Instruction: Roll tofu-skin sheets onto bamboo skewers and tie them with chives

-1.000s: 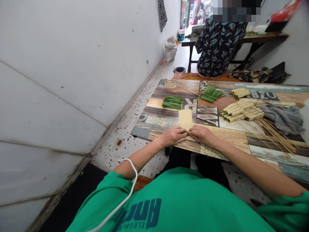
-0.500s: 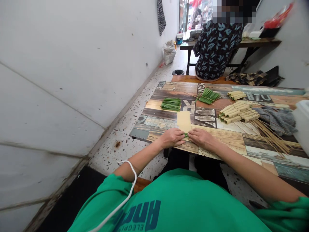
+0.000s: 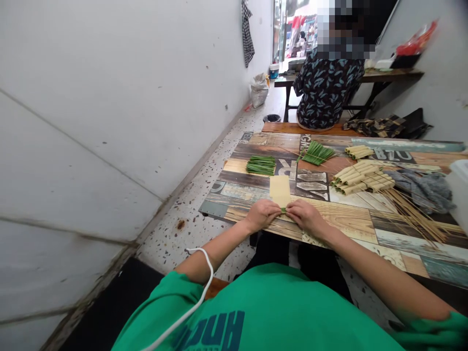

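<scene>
Head view: only view; clock centred on the yellow sheet (image 3: pixel 280 188), 12 pointing away from the wearer.
Yellow sheet: flat on the patchwork-print table (image 3: pixel 340 219), close to its near edge; near end reaches the hands.
Green bundle (image 3: pixel 283 210): at the sheet's 6 o'clock end, short bit showing between the hands, ends hidden by the fingers.
Left hand (image 3: pixel 263 213): 7 o'clock; grip pinched, almost no gap – has the bundle's left end.
Right hand (image 3: pixel 304 214): between 4 and 5; grip pinched likewise, on the right end. Whether sheet is caught in either grip – can't tell.
Cut green strips (image 3: pixel 261 165): flat pile, between 10 and 11, near the sheet.
Fanned green strips (image 3: pixel 317 153): between 1 and 2, thin sticks lying across.
Pale rolls (image 3: pixel 356 178): heaped, about 3, green showing in some ends.
Small roll group (image 3: pixel 359 151): 2 o'clock, apart from the big heap.
Loose sticks (image 3: pixel 420 219): spread, 3 to 4.
Grey cloth (image 3: pixel 426 189): crumpled, 3, just beyond the rolls.
Co-worker (image 3: pixel 327 92): 1 o'clock, well apart, back to camera, leaf-print top; hands hidden.
</scene>
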{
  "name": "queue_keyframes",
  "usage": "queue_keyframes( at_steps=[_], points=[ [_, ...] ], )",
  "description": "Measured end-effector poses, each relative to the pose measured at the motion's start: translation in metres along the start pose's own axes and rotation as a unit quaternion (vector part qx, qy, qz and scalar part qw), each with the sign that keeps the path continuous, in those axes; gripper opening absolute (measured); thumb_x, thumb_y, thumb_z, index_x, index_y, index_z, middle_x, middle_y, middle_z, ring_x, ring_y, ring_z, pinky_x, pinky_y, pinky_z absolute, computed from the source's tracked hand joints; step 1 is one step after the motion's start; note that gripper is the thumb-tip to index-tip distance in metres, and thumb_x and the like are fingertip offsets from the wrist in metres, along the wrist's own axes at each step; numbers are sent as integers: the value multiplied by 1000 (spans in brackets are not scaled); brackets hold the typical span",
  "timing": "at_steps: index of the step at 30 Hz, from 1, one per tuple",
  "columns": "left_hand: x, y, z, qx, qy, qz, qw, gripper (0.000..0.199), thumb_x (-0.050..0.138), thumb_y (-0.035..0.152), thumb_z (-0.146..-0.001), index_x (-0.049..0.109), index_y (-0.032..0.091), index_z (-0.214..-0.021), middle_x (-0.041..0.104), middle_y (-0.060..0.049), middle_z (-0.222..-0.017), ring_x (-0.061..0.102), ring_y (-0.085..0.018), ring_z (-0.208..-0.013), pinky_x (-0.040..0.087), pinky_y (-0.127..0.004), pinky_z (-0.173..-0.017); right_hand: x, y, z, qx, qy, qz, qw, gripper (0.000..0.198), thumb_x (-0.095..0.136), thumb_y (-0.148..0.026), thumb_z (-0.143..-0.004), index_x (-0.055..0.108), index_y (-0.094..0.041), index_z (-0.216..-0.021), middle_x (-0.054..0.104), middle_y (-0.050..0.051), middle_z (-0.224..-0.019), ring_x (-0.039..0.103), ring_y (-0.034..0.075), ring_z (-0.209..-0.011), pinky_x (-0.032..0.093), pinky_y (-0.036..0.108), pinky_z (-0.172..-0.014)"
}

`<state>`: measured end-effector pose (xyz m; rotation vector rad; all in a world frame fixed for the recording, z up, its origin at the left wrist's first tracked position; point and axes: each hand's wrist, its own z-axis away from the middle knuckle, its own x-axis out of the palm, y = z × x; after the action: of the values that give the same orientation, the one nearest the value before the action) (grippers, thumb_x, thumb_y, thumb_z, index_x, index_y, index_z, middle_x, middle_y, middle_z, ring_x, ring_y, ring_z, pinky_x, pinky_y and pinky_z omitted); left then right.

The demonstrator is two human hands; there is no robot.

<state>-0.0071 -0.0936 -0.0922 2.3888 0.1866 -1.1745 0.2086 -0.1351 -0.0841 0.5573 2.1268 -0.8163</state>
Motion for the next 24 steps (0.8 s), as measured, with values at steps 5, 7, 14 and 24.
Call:
queue_keyframes(
  at_steps=[5,7,14,24],
  points=[
    [0,0,-1,-62,12,-44,997,27,57,37,-94,71,18,-107,74,-8,-87,68,-19,-83,49,-33,-78,2,3,-1,72,17,-38,997,30,51,-33,-95,66,-19,-74,63,8,-82,58,18,-78,48,31,-69],
    [-2,4,-2,-64,6,-72,995,33,60,42,-92,69,18,-111,74,-9,-89,66,-21,-87,47,-36,-81,1,4,-4,80,9,-48,996,30,53,-32,-94,65,-19,-71,63,7,-79,57,18,-76,47,30,-68],
    [-4,13,-12,-101,-8,-80,992,28,60,38,-93,73,21,-74,73,-4,-75,58,-20,-87,34,-40,-86,-3,10,-13,128,-29,-92,987,31,61,-34,-89,61,-19,-62,62,3,-70,57,15,-68,43,27,-63],
    [-8,6,-23,-210,-58,-2,976,18,69,34,-85,78,23,-73,74,-4,-79,59,-21,-86,39,-35,-81,3,0,-4,77,31,53,995,23,48,-27,-96,69,-18,-98,67,10,-90,59,21,-84,46,34,-75]
  ],
)
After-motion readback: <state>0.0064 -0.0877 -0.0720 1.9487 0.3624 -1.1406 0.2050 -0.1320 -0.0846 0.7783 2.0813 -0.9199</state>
